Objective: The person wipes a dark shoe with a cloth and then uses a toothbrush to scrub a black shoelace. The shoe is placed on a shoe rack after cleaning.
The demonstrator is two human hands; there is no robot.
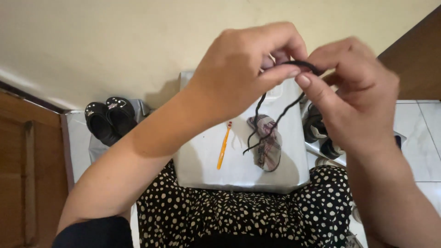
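My left hand (239, 73) and my right hand (358, 98) are raised close together and both pinch a black shoelace (275, 117) between thumb and fingers. Its two loose ends hang down in wavy strands. Below them, a white box (239, 165) rests against my lap. On the box lie an orange toothbrush (223, 146) and a crumpled patterned cloth (268, 147), which the lace ends dangle over.
A pair of black shoes (110, 119) stands on the floor to the left. Black and white sneakers (319, 133) sit right of the box. Wooden panels (27, 174) flank both sides, a cream wall lies ahead. My dotted dress (239, 216) fills the bottom.
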